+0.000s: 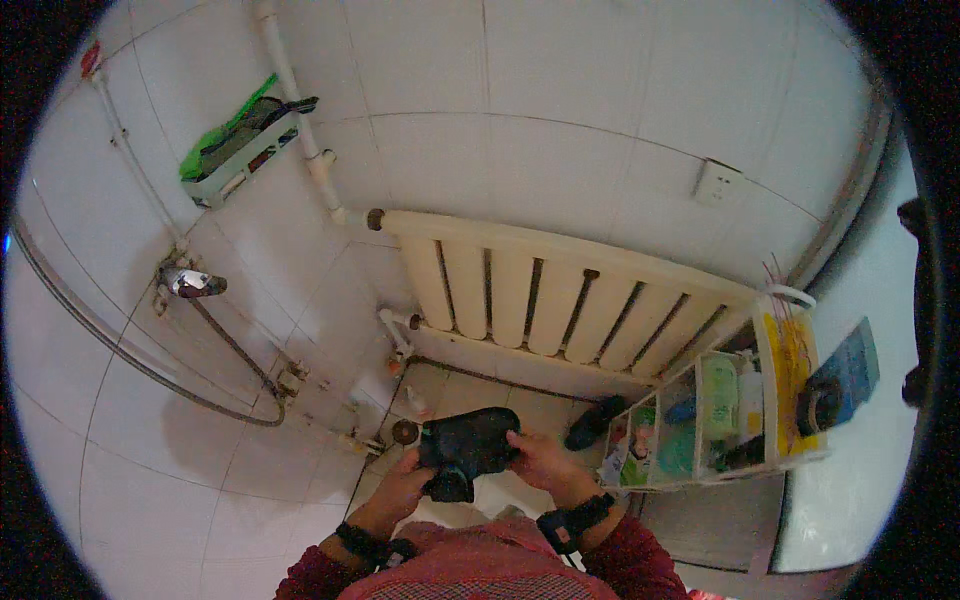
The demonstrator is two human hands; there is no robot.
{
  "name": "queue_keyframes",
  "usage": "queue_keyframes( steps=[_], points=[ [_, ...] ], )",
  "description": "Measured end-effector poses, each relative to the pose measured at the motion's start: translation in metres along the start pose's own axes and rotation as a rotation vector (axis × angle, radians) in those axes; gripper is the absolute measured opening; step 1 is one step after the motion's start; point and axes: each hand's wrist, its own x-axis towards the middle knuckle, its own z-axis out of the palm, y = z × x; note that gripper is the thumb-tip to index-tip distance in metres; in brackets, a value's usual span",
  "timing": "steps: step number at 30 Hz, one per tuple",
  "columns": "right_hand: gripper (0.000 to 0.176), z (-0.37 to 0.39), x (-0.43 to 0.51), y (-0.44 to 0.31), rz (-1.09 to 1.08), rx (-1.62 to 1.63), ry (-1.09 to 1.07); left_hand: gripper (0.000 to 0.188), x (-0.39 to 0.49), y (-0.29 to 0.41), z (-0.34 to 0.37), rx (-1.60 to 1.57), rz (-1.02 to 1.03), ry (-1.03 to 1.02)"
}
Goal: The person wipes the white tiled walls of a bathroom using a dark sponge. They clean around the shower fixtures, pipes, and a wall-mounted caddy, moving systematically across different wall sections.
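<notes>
A dark object point(476, 442), which looks like a cloth or pouch with a lower flap, hangs between my two hands in front of my body. My left hand point(401, 484) grips its lower left edge. On the other side, my right hand point(544, 465) pinches its right edge with the thumb on top. Both wrists wear black straps. Just left of the object a round brown drain or cap point(405, 431) shows at the floor. What exactly the dark object is, I cannot tell.
A cream radiator point(517, 300) lines the wall ahead. At right stands a shelf unit point(697, 420) holding bottles and packets, with a dark shoe point(595, 422) beside it. A shower mixer tap point(193, 283) with its hose point(187, 397) and a wall rack point(247, 161) are at left.
</notes>
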Motion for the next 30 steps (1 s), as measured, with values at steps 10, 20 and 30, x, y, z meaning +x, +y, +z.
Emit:
queue_keyframes(
  steps=[10,20,30],
  points=[
    [0.045,0.003,0.079,-0.016,0.089,-0.033,-0.185,0.044,0.053,-0.022,-0.038,-0.348,-0.092,0.146],
    [0.029,-0.009,0.156,-0.023,-0.658,-1.354,-0.057,0.043,0.113,-0.005,-0.106,0.181,0.125,0.107],
    [0.059,0.040,0.201,-0.086,-0.341,-1.195,-0.144,0.038,0.148,-0.047,-0.160,-0.053,-0.024,-0.036]
  ],
)
